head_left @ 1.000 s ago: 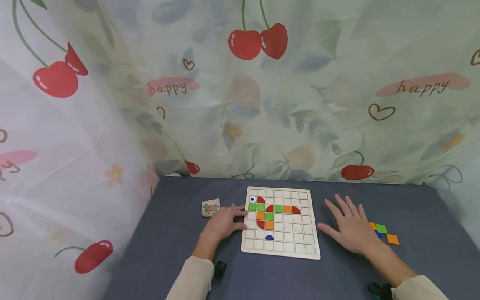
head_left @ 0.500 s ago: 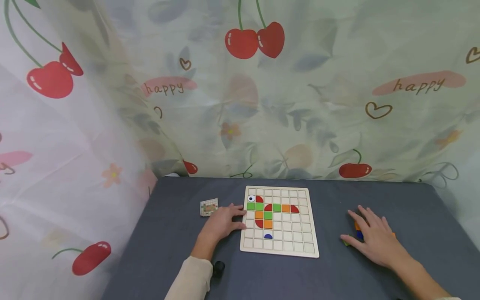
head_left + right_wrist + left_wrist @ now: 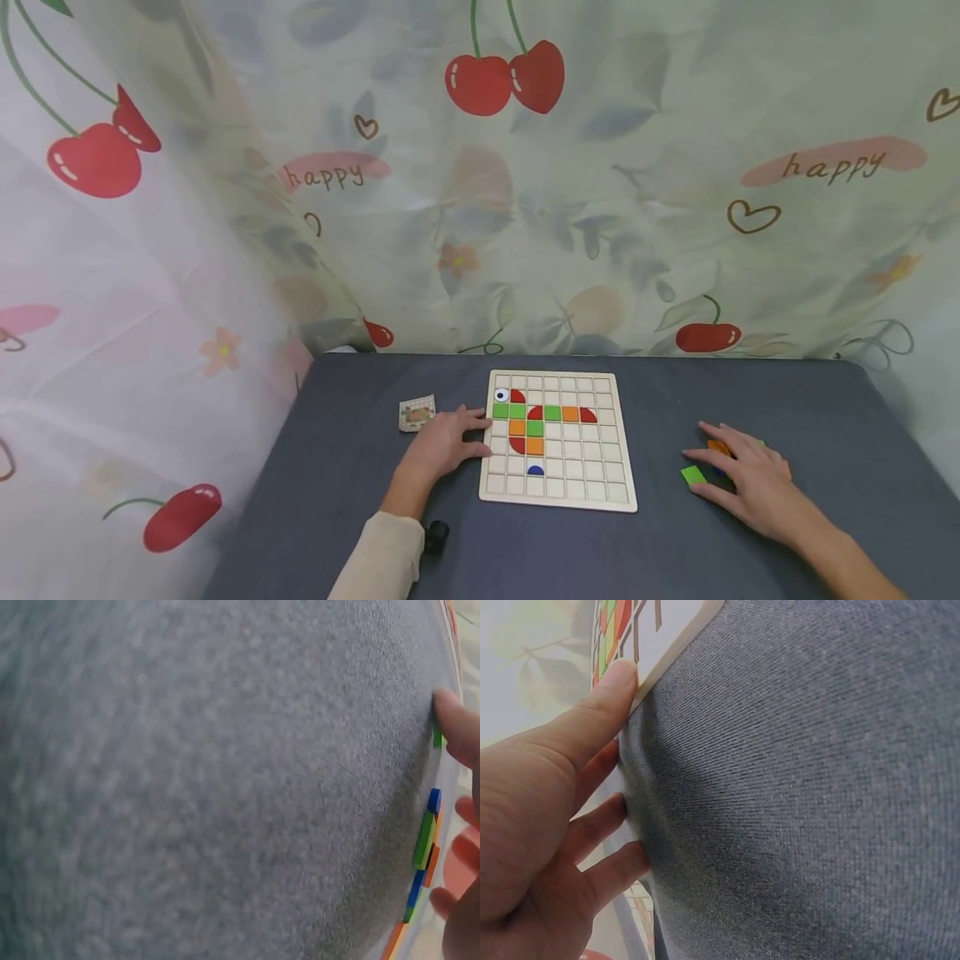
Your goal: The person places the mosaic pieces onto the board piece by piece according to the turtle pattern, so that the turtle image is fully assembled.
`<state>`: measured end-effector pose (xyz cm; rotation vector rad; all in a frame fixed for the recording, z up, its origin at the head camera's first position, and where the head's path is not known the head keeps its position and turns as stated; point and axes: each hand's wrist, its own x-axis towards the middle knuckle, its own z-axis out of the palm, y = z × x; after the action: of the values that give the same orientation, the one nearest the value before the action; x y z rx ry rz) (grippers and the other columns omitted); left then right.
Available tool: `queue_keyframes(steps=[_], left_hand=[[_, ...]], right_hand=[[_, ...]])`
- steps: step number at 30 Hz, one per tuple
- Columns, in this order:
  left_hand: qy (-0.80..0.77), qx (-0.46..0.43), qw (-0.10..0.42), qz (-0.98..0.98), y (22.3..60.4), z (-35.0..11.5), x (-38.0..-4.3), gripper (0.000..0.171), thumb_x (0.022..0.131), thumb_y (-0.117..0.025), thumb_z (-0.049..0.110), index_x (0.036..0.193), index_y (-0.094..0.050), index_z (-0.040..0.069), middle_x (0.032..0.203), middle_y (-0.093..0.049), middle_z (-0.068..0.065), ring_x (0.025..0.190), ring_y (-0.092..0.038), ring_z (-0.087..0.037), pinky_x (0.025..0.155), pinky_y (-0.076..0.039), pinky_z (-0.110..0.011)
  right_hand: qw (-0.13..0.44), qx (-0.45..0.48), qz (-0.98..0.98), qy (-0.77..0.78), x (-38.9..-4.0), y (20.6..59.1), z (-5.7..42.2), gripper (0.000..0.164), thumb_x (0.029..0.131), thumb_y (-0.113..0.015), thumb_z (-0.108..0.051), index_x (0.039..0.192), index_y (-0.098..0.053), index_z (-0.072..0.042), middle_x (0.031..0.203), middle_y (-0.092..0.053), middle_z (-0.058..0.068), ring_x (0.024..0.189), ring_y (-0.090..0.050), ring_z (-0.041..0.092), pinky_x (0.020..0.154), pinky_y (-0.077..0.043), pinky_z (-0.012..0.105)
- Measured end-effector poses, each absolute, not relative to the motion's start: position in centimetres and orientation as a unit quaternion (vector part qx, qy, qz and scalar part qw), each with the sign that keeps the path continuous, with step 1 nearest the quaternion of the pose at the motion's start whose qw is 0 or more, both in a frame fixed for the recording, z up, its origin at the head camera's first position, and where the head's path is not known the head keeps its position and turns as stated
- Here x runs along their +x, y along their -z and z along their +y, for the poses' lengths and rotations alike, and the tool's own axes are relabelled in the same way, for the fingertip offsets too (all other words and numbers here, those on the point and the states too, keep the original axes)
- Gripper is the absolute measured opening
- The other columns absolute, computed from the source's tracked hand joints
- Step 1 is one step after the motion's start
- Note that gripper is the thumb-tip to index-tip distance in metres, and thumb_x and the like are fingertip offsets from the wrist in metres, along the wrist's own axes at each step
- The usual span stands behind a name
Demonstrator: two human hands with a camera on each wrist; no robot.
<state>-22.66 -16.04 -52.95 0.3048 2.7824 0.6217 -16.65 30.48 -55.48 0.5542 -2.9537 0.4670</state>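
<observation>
Left hand (image 3: 444, 443) — fingers apart — touches the board (image 3: 572, 451). Right hand (image 3: 756, 483), also spread, has a green tile (image 3: 693, 475) at its thumb.

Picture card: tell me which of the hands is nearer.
Left. The left hand is close beside the picture card, touching the grid board; the right hand is beyond that board, at the loose tiles.

A plain cream sleeve (image 3: 381, 557) shows on the left, with a small black device (image 3: 437, 536) at its end.

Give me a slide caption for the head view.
Left grip at the edge of the board, right grip over loose coloured tiles.
</observation>
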Motion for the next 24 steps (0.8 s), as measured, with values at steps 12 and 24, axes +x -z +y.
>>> queue_keyframes(steps=[12,24], left_hand=[[-0.223,0.098,0.135,0.961,53.0,-16.1,-22.6,0.057,0.087,-0.079,0.041,0.140,-0.064,0.028,0.154,-0.053,0.008,0.153,-0.038,-0.027,0.122,-0.038,-0.052],[-0.215,0.107,0.128,0.962,53.3,-16.2,-22.7,0.056,0.087,-0.079,0.042,0.140,-0.065,0.028,0.154,-0.054,0.008,0.152,-0.040,-0.028,0.121,-0.040,-0.052]], right_hand=[[0.154,0.241,-0.942,-0.172,-17.5,56.5,29.4,0.026,0.073,-0.092,-0.028,0.085,-0.069,-0.033,0.110,-0.068,-0.002,0.105,-0.053,0.020,0.089,-0.040,0.042],[0.158,0.283,-0.937,-0.131,-18.4,56.0,27.8,0.026,0.071,-0.093,-0.030,0.090,-0.075,-0.027,0.103,-0.068,-0.009,0.097,-0.054,0.013,0.081,-0.048,0.041]])
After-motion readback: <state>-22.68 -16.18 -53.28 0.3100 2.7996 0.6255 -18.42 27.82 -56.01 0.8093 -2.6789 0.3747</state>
